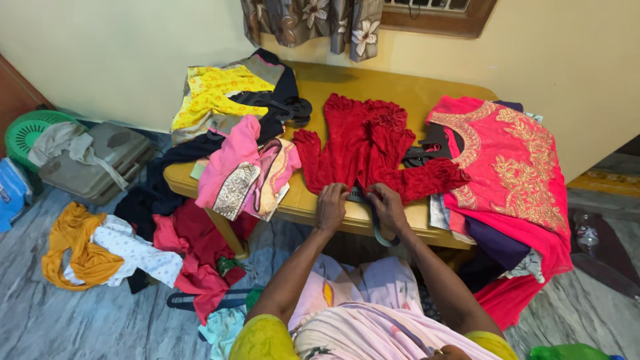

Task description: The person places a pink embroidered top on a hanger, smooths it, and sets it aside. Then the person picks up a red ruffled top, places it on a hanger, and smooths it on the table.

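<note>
Red lace garment (373, 147) lies spread on the wooden bench (400, 87), its hem at the near edge, sleeves flung out to either side, the fabric crumpled and ridged down the middle; the left hand (331, 205) pinches the hem with its fingers closed on the cloth, and the right hand (388, 207) grips the hem beside it, fingers curled over the fabric and what looks like a dark hanger (380, 230) hanging off the edge; a likely risk is the lace snagging on that hanger, or the garment slipping off the bench, since so much of it sits near the rim; a pink embroidered dress (507, 153) crowds it on one side, a pink and cream heap (243, 167) on the other, with a yellow printed cloth (210, 90) behind; more clothes (107, 250) lie on the floor.
</note>
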